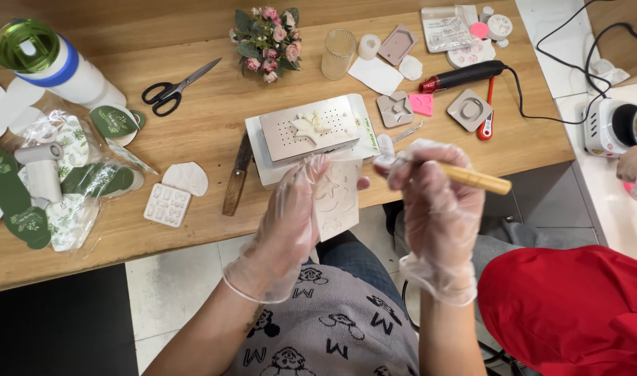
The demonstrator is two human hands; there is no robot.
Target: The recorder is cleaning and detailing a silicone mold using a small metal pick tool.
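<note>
Now, left hand gripping white mold, right hand holding brush

The perforated metal box is set near the front edge of the table, with the scissors and bottle placed to its left and the knife just beside its left side. Behind the box are found the flower bunch and glass; to its right is laid the heat tool. In front of the box, the mould sheet is held in the left hand, with the brush in the right hand to its right.

Wooden worktable, pale tiled floor, perhaps white side counter
</note>
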